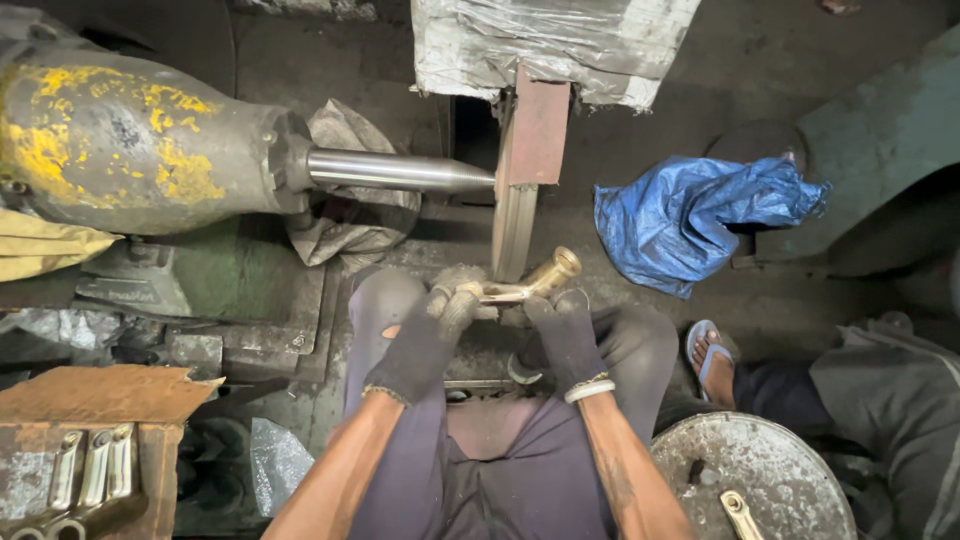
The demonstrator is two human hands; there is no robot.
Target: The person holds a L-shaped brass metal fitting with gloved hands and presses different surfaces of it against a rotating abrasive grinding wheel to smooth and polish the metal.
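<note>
Standing right by this and honestly it makes me a bit nervous. The person sits astride the machine with both hands in dark, worn fabric gloves: the left hand is clenched around one end of a shiny brass tap-shaped fitting, and the right hand grips it from below at the other end, so the piece sits just in front of their knees, its round end pressed up against the rim of the thin upright buffing wheel. That wheel rides on a polished steel tapered spindle coming out of a big grey motor housing with flaking yellow paint. Biggest worry, to my eye: the wheel could grab an edge of the brass and yank it out of the grip, or snag a frayed glove fingertip since the fingers are so close to the rim. I can't really tell if the wheel is spinning, it's just too dim. Also a crumpled blue plastic sheet lies near the wheel, and someone's sandalled foot is close by on the right, right where a flung piece might go.
</note>
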